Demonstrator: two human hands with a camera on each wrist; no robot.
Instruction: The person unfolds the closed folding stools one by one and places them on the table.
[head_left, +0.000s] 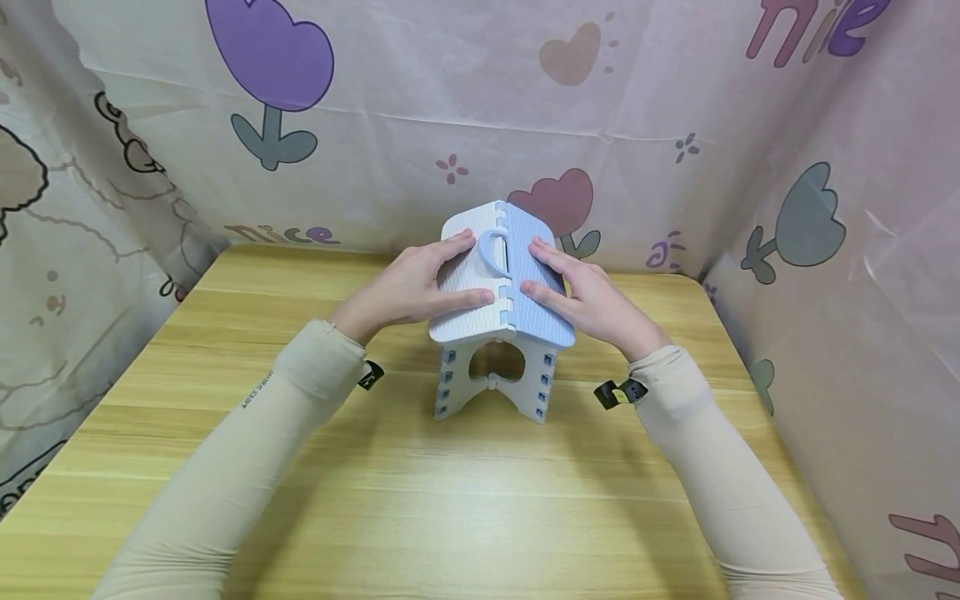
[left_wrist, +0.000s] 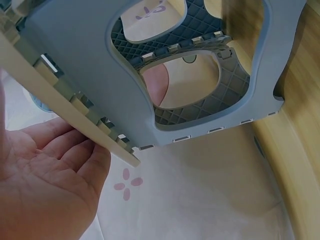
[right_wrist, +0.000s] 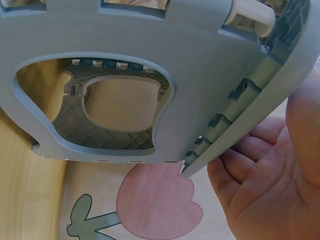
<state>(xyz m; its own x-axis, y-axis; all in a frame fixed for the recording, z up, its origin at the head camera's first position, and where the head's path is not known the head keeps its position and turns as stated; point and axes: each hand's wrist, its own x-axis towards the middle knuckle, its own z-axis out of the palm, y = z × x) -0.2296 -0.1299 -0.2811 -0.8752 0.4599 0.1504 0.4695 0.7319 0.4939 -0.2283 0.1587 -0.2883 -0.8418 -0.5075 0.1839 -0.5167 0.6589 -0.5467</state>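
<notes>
A folding step stool (head_left: 543,304) in pale blue and white stands on its legs on the table, its hinged top raised at the middle like a roof. A curved carry handle (head_left: 486,252) sits at the ridge. My left hand (head_left: 408,287) rests on the left half of the top, fingers and thumb spread along it. On the right half, my right hand (head_left: 588,296) presses with extended fingers. Both wrist views show the stool's legs (left_wrist: 210,130) with large cut-outs, and the fingertips of the left hand (left_wrist: 55,180) and right hand (right_wrist: 260,175) hidden behind the panel edges.
The stool stands toward the back of the wood-grain table (head_left: 480,508). A printed cloth (head_left: 405,83) with flowers and lettering hangs close behind it and along both sides. Dark wrist bands with small devices (head_left: 621,393) hang below both sleeves.
</notes>
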